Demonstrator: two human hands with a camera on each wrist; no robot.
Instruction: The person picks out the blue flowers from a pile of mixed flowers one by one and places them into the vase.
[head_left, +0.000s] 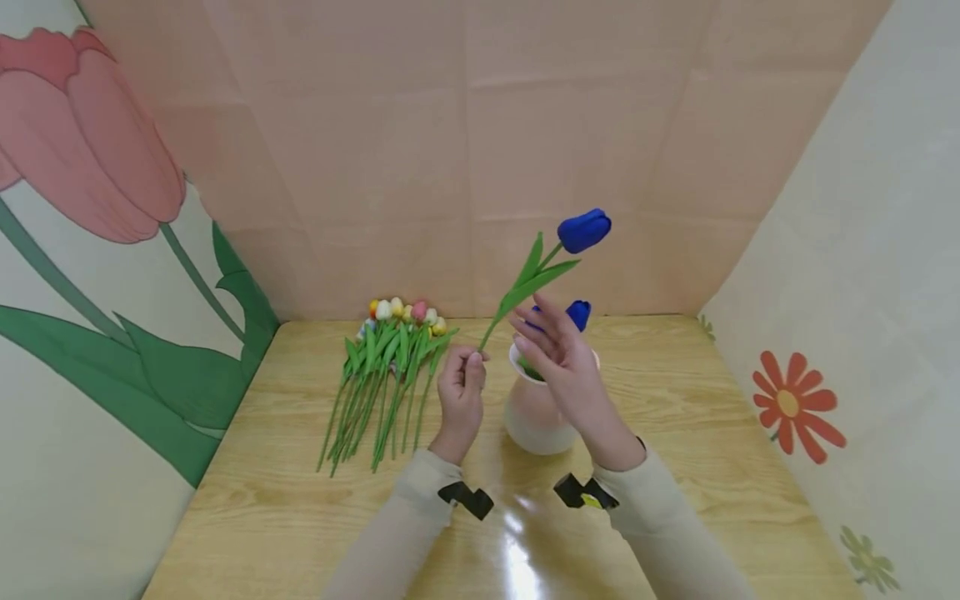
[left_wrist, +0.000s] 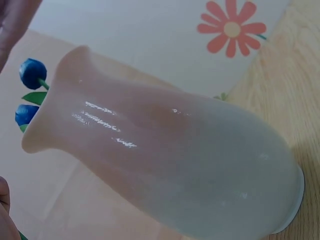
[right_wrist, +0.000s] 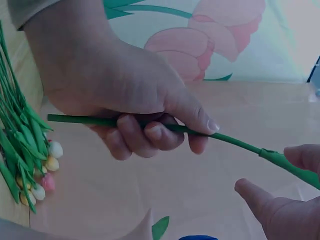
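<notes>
My left hand [head_left: 460, 392] pinches the lower green stem of an artificial blue tulip [head_left: 585, 231], which slants up to the right. In the right wrist view, the thumb and curled fingers of the left hand [right_wrist: 145, 95] lie along the stem [right_wrist: 235, 142]. My right hand [head_left: 577, 383] hovers beside the tulip's leaves, fingers apart and loosely bent, in front of the vase. The pale pink and white vase [left_wrist: 165, 135] stands upright on the table, its mouth partly hidden by the right hand. Two blue tulips [left_wrist: 33, 73] show at its rim.
Left of the vase, a bunch of artificial tulips [head_left: 382, 375] with white, yellow, pink and orange heads lies on the wooden table [head_left: 255, 517]. A pink backdrop [head_left: 360, 167] rises behind the table, with flower-printed panels at both sides.
</notes>
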